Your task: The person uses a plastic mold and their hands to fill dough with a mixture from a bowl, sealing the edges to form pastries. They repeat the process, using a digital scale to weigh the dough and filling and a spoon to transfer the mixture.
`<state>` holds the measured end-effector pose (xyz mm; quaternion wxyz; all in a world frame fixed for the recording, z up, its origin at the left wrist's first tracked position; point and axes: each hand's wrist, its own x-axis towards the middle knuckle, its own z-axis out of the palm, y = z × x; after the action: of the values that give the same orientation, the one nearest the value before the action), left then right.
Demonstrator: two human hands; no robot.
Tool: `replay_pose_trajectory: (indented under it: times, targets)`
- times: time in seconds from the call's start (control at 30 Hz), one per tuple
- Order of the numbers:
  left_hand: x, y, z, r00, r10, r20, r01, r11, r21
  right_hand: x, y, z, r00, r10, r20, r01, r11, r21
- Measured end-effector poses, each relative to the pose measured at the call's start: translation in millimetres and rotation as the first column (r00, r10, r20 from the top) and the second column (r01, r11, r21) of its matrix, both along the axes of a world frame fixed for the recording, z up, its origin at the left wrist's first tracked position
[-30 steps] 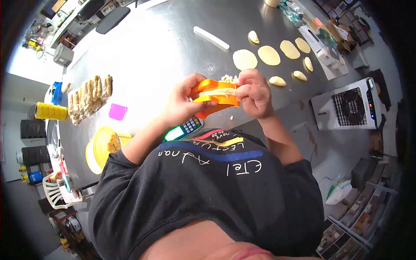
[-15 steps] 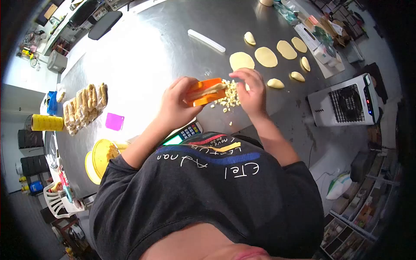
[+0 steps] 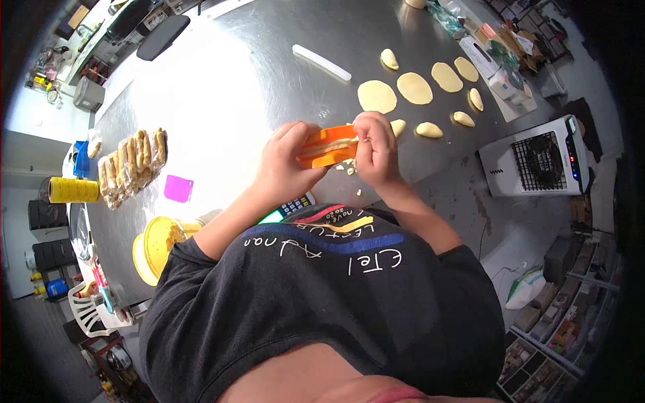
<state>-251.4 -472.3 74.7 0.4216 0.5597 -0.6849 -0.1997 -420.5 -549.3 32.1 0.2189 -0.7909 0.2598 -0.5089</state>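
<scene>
An orange dumpling mold (image 3: 327, 146), partly folded with pale dough (image 3: 330, 148) between its halves, is held above the steel table's near edge. My left hand (image 3: 287, 158) wraps round its left end. At the right end my right hand (image 3: 377, 148) is closed, fingers bent against the mold's edge; whether they also pinch dough is hidden. Small pale diced bits (image 3: 350, 169) lie beneath, mostly covered by my right hand. Beyond it are flat dough rounds (image 3: 377, 97) and folded half-moon pieces (image 3: 429, 130).
A white rod (image 3: 322, 62) lies on the steel table (image 3: 269, 87). At left are bagged pastry sticks (image 3: 132, 168), a purple square (image 3: 178, 189), a yellow tub (image 3: 149, 252) and a yellow roll (image 3: 72, 191). A card terminal (image 3: 295, 203) sits near my body; an air cooler (image 3: 531, 156) stands right.
My right hand has moved left and closed on the mold's right end, covering most of the diced bits. The mold has shifted slightly right in my left hand.
</scene>
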Motion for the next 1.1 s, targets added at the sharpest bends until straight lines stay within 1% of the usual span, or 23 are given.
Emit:
replay_pose_trajectory:
  times: [0.03, 0.07, 0.13, 0.17, 0.23, 0.33, 0.37, 0.4, 0.43, 0.5, 0.57, 0.6, 0.63, 0.67, 0.7, 0.73, 0.77, 0.87, 0.93, 0.97, 1.03, 1.07, 1.1]
  targets:
    - [-2, 0, 1, 0.999, 0.022, -0.043, -0.021, 1.000, 0.009, 1, 0, -1, 0.996, 0.016, 0.087, -0.020, 0.999, 0.042]
    - [-3, 1, 2, 0.995, 0.045, -0.086, -0.043, 0.999, 0.018, 0, -1, 1, 0.996, 0.017, 0.087, -0.021, 0.999, 0.043]
    - [0, 1, 4, 0.996, 0.053, -0.077, -0.053, 0.999, 0.001, -3, -3, 12, 0.985, 0.147, 0.091, -0.159, 0.975, 0.153]
    - [1, 1, 4, 0.996, 0.059, -0.067, -0.060, 0.998, -0.018, -5, -4, 18, 0.985, 0.149, 0.091, -0.161, 0.975, 0.153]
    - [2, 3, 6, 0.997, 0.059, -0.053, -0.060, 0.998, -0.009, -7, -6, 26, 0.984, 0.162, -0.071, -0.166, 0.985, -0.053]
    - [1, 5, 1, 0.998, 0.053, -0.019, -0.053, 0.999, 0.000, -7, -10, 23, 0.982, 0.157, -0.106, -0.168, 0.980, -0.103]
    - [0, 7, -2, 0.999, 0.049, 0.002, -0.049, 0.999, -0.001, -7, -11, 20, 0.982, 0.159, -0.106, -0.170, 0.980, -0.103]
    - [0, 7, -3, 0.999, 0.050, 0.003, -0.050, 0.999, -0.001, -6, -11, 15, 0.984, 0.154, -0.093, -0.159, 0.986, -0.044]
    - [-2, 7, -3, 0.998, 0.053, -0.034, -0.054, 0.999, -0.001, -7, -11, 11, 0.986, 0.148, -0.080, -0.147, 0.989, 0.014]
    - [-2, 7, -4, 0.996, 0.058, -0.070, -0.058, 0.998, -0.002, -8, -12, 6, 0.986, 0.154, -0.059, -0.153, 0.988, 0.032]
    - [-3, 9, -4, 0.985, 0.104, -0.139, -0.091, 0.991, 0.095, -10, -11, 9, 0.986, 0.160, -0.040, -0.158, 0.986, 0.050]
    - [-2, 9, -4, 0.985, 0.104, -0.138, -0.091, 0.991, 0.095, -11, -9, 18, 0.979, 0.200, -0.035, -0.198, 0.978, 0.071]
    - [-1, 10, -3, 0.960, 0.112, -0.256, -0.073, 0.985, 0.157, -12, -8, 23, 0.971, 0.239, -0.029, -0.235, 0.968, 0.090]
    - [0, 10, -3, 0.921, 0.125, -0.368, -0.046, 0.975, 0.216, -14, -10, 22, 0.971, 0.236, -0.028, -0.233, 0.969, 0.088]
    - [1, 10, -2, 0.943, 0.124, -0.308, -0.058, 0.975, 0.214, -17, -16, 21, 0.960, 0.265, -0.095, -0.266, 0.964, 0.002]
    - [0, 10, -3, 0.944, 0.122, -0.308, -0.056, 0.975, 0.214, -18, -19, 20, 0.944, 0.287, -0.163, -0.302, 0.950, -0.082]
    - [0, 11, -6, 0.956, 0.125, -0.266, -0.074, 0.978, 0.197, -19, -19, 20, 0.944, 0.285, -0.163, -0.301, 0.950, -0.081]
    - [-1, 10, -13, 0.968, 0.130, -0.214, -0.091, 0.979, 0.182, -17, -17, 17, 0.954, 0.229, -0.194, -0.251, 0.963, -0.097]
    - [-2, 9, -13, 0.970, 0.131, -0.206, -0.093, 0.979, 0.184, -14, -15, 6, 0.984, 0.133, -0.115, -0.140, 0.989, -0.052]
    - [-3, 9, -10, 0.964, 0.133, -0.232, -0.089, 0.978, 0.191, -14, -16, 1, 0.984, 0.134, -0.115, -0.141, 0.989, -0.052]
    - [-2, 9, -7, 0.956, 0.138, -0.259, -0.088, 0.977, 0.196, -15, -21, -3, 0.996, -0.076, 0.046, 0.078, 0.996, -0.042]
    - [0, 9, -7, 0.978, 0.116, -0.174, -0.097, 0.989, 0.110, -17, -24, -1, 0.990, -0.133, 0.040, 0.131, 0.990, 0.042]
    - [1, 9, -6, 0.991, 0.101, -0.087, -0.099, 0.995, 0.024, -21, -31, -4, 0.993, -0.119, -0.006, 0.119, 0.989, 0.092]
